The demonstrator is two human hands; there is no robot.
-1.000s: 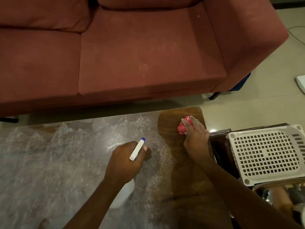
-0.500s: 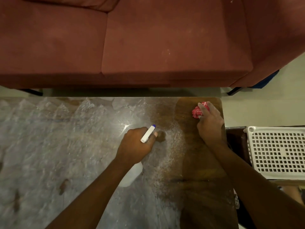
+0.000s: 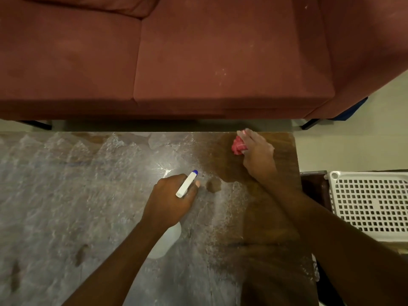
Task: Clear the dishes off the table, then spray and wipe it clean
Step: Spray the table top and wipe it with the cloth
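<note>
I see the left hand (image 3: pixel 170 199) over the middle of the table (image 3: pixel 66 184). Its fingers are curled round the neck of the spray bottle (image 3: pixel 186 184). The white nozzle with the blue tip comes out above the knuckles and points far and right. The pale body of the bottle hangs under the wrist, on the near side.

The right hand (image 3: pixel 258 155) is at the far right corner of the table. Its fingers lie over a red cloth (image 3: pixel 238 146) and press it on the wood. The cloth shows only at the left of the fingers. The hand is blurred, so I cannot tell if it pinches the cloth.

A white basket (image 3: pixel 371 206) stands right of the table.
</note>
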